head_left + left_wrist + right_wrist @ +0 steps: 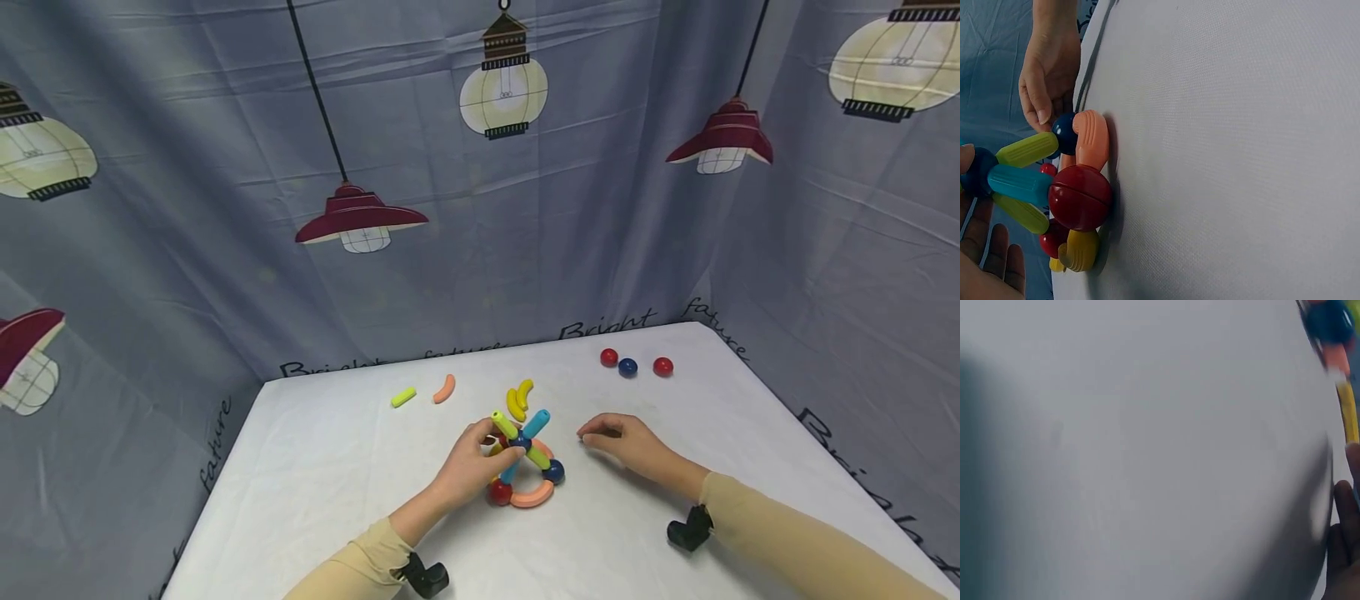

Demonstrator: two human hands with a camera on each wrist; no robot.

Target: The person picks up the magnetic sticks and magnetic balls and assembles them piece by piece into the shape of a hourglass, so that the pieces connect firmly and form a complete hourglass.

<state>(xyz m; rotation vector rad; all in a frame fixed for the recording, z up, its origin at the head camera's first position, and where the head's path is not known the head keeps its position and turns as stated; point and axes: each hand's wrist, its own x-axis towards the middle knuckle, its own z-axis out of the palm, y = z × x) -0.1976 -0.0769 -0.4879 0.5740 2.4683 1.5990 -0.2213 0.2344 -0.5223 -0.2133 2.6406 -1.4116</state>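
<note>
My left hand point(467, 468) pinches the dark blue ball point(519, 443) at the top of a toy ball-and-stick structure. Green sticks and blue sticks point(1019, 184) meet at that ball. Lower down, red balls point(1080, 197) and another dark blue ball point(553, 472) are joined by orange curved pieces point(532, 495) and a yellow curved piece point(1081, 250), forming a base on the table. One blue stick point(536, 423) and one green stick point(504, 424) point upward, their outer ends free. To the right of the structure, my right hand point(632, 443) hovers just above the table, fingers loosely bent and holding nothing.
On the white table point(322, 467), a green stick point(403, 397) and an orange curved piece point(445, 389) lie at the back left. Two yellow curved pieces point(516, 404) lie behind the structure. Two red balls point(663, 367) and a dark blue ball point(627, 367) sit at the back right.
</note>
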